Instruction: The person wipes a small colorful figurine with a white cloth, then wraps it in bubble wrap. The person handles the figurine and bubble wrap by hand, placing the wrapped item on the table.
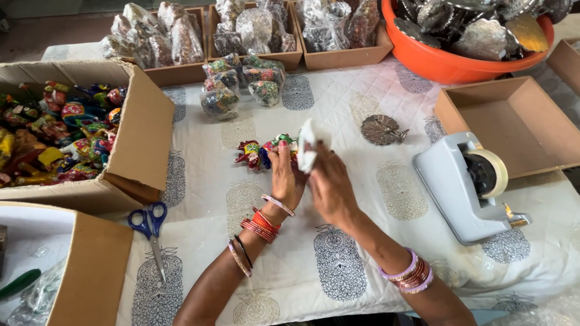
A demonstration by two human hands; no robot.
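At the centre of the frame, the left hand (285, 175) is gripping a painted figurine (266, 151) just above the worktop (338, 108). The right hand (329, 187) is beside it, its fingers pinching a white wrapping sheet (308, 145) against the figurine.

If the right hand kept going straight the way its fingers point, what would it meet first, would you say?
The right hand points up and away, already touching the white wrapping piece. Beyond that, probably the wrapped figurines on the cloth, though depth is hard to judge.
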